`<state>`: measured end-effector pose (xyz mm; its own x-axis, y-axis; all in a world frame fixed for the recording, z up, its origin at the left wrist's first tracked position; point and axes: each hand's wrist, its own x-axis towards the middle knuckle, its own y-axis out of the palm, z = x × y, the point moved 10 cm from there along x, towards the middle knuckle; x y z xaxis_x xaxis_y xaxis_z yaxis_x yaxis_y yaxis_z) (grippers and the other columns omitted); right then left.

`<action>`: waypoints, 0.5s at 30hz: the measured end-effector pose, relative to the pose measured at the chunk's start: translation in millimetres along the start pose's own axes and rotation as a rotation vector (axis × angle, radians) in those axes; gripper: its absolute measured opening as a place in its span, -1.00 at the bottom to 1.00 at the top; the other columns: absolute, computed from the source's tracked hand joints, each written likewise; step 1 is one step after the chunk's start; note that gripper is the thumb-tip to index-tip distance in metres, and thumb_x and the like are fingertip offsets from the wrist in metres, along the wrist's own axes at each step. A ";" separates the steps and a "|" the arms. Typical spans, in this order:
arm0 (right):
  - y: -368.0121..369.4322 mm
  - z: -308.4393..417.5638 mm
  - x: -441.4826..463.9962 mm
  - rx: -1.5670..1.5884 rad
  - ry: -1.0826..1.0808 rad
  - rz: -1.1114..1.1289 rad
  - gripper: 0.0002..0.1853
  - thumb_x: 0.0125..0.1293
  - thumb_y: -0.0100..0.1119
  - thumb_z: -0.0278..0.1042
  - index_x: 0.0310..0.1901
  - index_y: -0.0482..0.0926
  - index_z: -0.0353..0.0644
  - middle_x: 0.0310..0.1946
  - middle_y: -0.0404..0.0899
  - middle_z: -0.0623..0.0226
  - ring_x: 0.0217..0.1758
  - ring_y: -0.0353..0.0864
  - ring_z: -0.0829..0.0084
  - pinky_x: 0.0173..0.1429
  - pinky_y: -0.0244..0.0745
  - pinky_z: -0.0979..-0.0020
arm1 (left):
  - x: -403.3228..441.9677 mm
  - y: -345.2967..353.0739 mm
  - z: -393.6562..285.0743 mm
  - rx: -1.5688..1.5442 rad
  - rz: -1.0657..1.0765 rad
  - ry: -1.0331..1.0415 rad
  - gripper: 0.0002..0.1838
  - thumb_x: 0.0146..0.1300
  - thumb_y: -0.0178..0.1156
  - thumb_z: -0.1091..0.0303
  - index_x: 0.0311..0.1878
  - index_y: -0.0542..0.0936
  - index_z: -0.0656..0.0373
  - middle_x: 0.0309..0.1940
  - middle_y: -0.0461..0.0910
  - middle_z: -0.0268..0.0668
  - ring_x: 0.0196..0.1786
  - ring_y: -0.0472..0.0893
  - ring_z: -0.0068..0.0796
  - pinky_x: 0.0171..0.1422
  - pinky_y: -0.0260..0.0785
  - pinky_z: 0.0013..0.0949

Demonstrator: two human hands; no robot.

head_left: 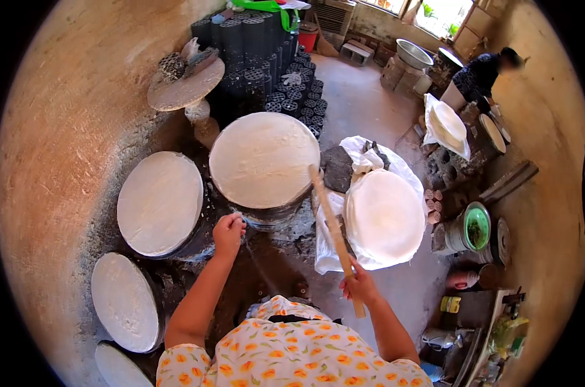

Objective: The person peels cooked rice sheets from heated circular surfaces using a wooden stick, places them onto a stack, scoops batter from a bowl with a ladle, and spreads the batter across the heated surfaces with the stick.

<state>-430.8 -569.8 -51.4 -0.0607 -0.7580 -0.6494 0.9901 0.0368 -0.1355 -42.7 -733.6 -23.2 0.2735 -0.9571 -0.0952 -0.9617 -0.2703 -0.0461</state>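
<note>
My right hand is wrapped round a long flat wooden stick, whose far end reaches the right edge of a round pan with a pale surface. Just below that pan, my left hand is closed, its fingers pinched together; what they hold, if anything, is too small to name. To the left lies a second round white-topped pan, with another nearer me. Right of the stick, a stack of thin round white sheets rests on white cloth.
Black perforated cylinders are stacked behind the pans. A round slab on a post stands at the back left. Another person bends over pans at the far right. A green basin and a cluttered shelf are on the right.
</note>
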 end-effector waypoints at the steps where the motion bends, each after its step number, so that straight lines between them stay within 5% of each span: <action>1: 4.8 -7.5 -5.6 -0.010 -0.006 0.064 -0.24 0.29 -0.19 -0.63 0.44 -0.01 0.35 -0.53 0.53 0.30 -0.66 0.49 0.52 -0.62 0.43 0.45 | 5.0 14.7 -7.1 0.071 0.031 0.066 -0.82 0.27 0.10 0.46 -0.13 0.59 0.32 -0.26 0.56 -0.27 -0.31 0.63 -0.51 -0.33 0.49 -0.53; 4: 7.0 -18.6 -15.8 -0.002 -0.004 0.134 -0.27 0.31 -0.19 -0.60 0.44 -0.01 0.33 -0.55 0.51 0.33 -0.67 0.48 0.53 -0.62 0.42 0.46 | 20.2 55.0 -15.9 0.224 0.066 0.253 -0.85 0.21 0.14 0.46 -0.22 0.62 0.32 -0.32 0.54 -0.29 -0.37 0.61 -0.54 -0.36 0.47 -0.53; 7: -13.2 -4.9 -9.5 0.105 -0.052 0.028 -0.24 0.26 -0.19 -0.65 0.43 0.04 0.36 -0.54 0.52 0.31 -0.67 0.48 0.53 -0.64 0.41 0.45 | 23.1 98.5 -27.2 0.305 0.078 0.329 -0.81 0.11 0.14 0.43 -0.24 0.62 0.31 -0.38 0.53 -0.11 -0.30 0.54 -0.23 -0.14 0.40 -0.31; 8: -22.2 6.6 -2.5 0.085 -0.061 -0.009 -0.23 0.25 -0.18 -0.65 0.43 0.04 0.34 -0.55 0.52 0.31 -0.67 0.48 0.53 -0.64 0.41 0.45 | 21.7 111.6 -26.2 0.310 0.088 0.333 -0.81 0.11 0.14 0.43 -0.24 0.62 0.31 -0.38 0.53 -0.11 -0.30 0.54 -0.23 -0.14 0.40 -0.31; 10: -34.3 19.3 8.6 0.075 -0.074 -0.046 -0.23 0.24 -0.17 -0.66 0.44 0.04 0.31 -0.55 0.52 0.31 -0.67 0.48 0.53 -0.64 0.41 0.45 | 17.2 136.6 -33.5 0.404 0.075 0.472 -0.83 0.12 0.15 0.47 -0.24 0.63 0.32 -0.37 0.49 -0.27 -0.46 0.51 -0.54 -0.35 0.40 -0.50; 15: -30.7 13.7 31.1 0.030 -0.058 0.073 -0.25 0.24 -0.16 -0.65 0.43 0.06 0.25 -0.55 0.52 0.33 -0.65 0.49 0.54 -0.63 0.42 0.45 | 12.5 171.2 -22.2 0.368 0.133 0.393 -0.84 0.10 0.18 0.47 -0.26 0.62 0.31 -0.38 0.48 -0.24 -0.38 0.52 -0.44 -0.27 0.40 -0.41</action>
<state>-461.4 -603.4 -57.1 0.0188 -0.7902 -0.6125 0.9950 0.0750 -0.0662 -204.3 -794.1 -10.3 0.0553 -0.9664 0.2509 -0.8983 -0.1579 -0.4101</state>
